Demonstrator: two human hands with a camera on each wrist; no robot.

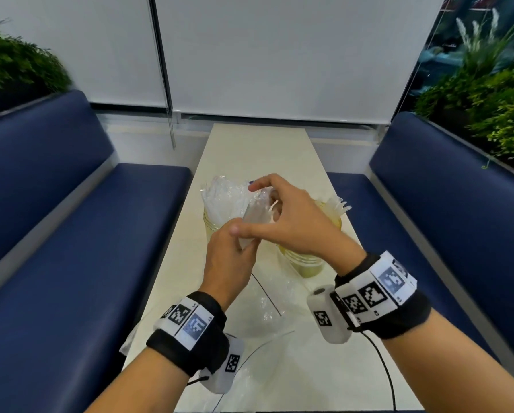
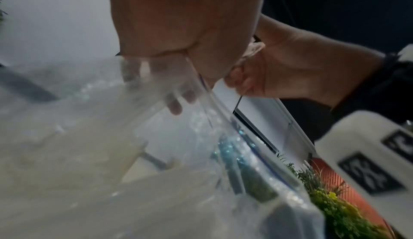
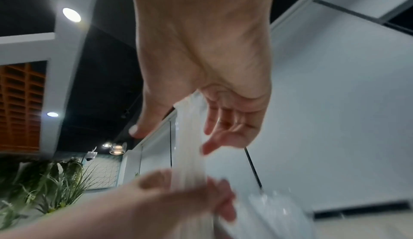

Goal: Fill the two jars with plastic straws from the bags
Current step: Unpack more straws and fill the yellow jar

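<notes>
On the cream table [image 1: 249, 150] stand two yellowish jars. The left jar [image 1: 211, 227] holds white straws still wrapped in clear plastic [image 1: 223, 195]. The right jar [image 1: 306, 265] is mostly hidden behind my right hand, and straw tips [image 1: 339, 205] show above it. My left hand [image 1: 235, 257] grips the lower end of a bundle of white straws [image 1: 254, 217] in a clear bag [image 2: 212, 119]. My right hand [image 1: 294, 222] is above it. Its fingers [image 3: 214, 136] curl round the bundle's [image 3: 188, 145] upper end, and its thumb [image 3: 143, 128] stands a little off.
A crumpled empty clear bag [image 1: 267, 302] lies on the table near my wrists, and a black cable [image 1: 384, 368] runs along the near right. Blue benches [image 1: 71, 234] [image 1: 458, 219] flank the table. Plants stand behind both benches.
</notes>
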